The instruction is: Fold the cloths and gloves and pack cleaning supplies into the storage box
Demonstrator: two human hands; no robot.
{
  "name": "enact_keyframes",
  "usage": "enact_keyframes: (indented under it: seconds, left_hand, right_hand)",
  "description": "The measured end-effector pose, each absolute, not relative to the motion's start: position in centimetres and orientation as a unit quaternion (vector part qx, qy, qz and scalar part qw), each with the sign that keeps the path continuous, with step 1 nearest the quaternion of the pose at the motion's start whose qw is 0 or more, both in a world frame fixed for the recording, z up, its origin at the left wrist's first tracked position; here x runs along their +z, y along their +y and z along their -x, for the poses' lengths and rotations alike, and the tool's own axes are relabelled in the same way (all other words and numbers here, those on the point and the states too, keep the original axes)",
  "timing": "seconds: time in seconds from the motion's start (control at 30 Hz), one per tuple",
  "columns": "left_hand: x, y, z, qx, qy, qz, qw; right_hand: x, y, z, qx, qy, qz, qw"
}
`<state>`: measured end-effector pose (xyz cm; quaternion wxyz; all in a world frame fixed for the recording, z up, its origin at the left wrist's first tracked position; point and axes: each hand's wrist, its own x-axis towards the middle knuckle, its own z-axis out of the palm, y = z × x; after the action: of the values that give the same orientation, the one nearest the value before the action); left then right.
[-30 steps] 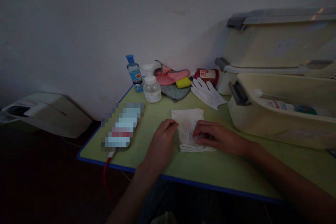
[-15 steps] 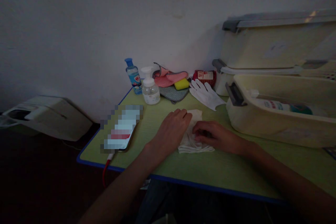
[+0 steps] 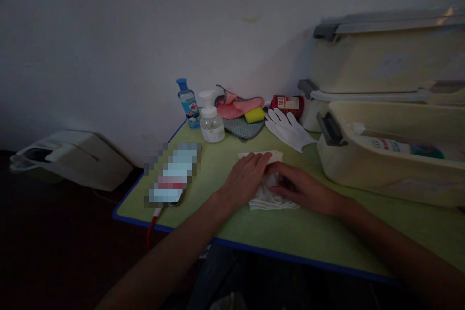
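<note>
A folded white cloth (image 3: 267,199) lies on the table, with layered edges at its near side and wrinkles in its middle. My left hand (image 3: 247,174) rests over its left part, the fingers bent down on the fabric and their tips partly hidden. From the other side my right hand (image 3: 303,189) reaches in, its fingers curled and its thumb low against the bunched cloth. The fingertips of both hands nearly meet above it. Beyond the hands, a white glove (image 3: 288,128) lies flat.
Blue bottle (image 3: 189,106), pump bottle (image 3: 212,126), pink cloth (image 3: 238,107), grey cloth (image 3: 243,129), yellow sponge (image 3: 255,115) and red package (image 3: 288,104) stand or lie near the wall. Left is a phone (image 3: 174,174) with a red cable (image 3: 150,230). An open cream bin (image 3: 392,174) holds bottles; lidded bins (image 3: 385,60) stand behind.
My right fingers have shifted left and up over the cloth, closer to my left hand. The cloth's far left corner now shows beyond my left hand. The view has turned slightly left.
</note>
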<state>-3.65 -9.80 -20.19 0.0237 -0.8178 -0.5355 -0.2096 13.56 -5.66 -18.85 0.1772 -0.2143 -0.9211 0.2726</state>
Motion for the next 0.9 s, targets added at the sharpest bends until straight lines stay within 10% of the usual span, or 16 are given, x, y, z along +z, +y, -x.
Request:
enact_keyframes:
  seconds: [0.9]
  left_hand:
    - [-21.5, -9.9, 3.9, -0.312, -0.527, 0.789, -0.050]
  right_hand:
    - [-18.8, -5.6, -12.9, 0.265, -0.921, 0.227, 0.170]
